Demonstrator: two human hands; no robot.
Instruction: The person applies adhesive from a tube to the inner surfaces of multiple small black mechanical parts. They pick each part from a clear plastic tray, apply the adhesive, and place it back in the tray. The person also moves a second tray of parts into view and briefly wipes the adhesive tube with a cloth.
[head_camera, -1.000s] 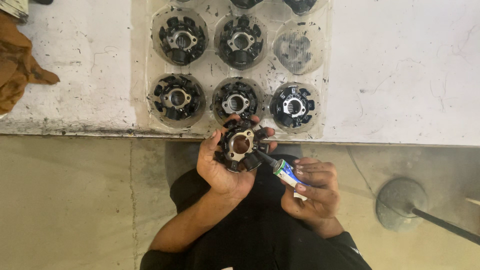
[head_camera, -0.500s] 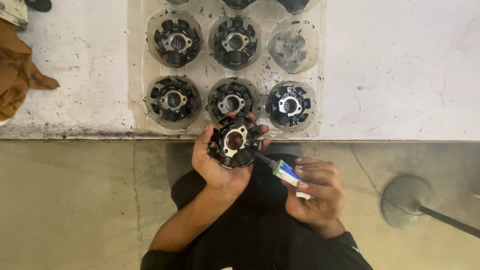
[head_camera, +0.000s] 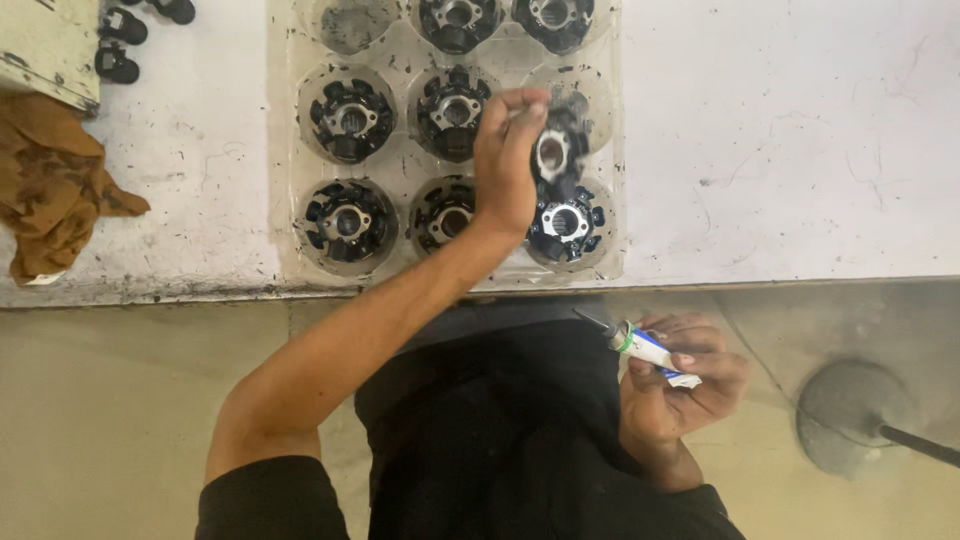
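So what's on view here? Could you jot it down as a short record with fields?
left hand: reaches over the tray, holds a black ring-shaped part tilted above a right-hand pocket
right hand: by the lap, grips a small tube, dark nozzle pointing left
tray: clear plastic, round pockets, on the white table
other parts: black, one to a pocket; top-left pocket empty
cloth: brown, crumpled at the table's left edge

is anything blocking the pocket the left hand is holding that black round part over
Nothing visible does. The left hand holds the black round part tilted over the right-hand pocket in the middle row of the clear plastic tray. That pocket looks empty, though the part hides most of it.
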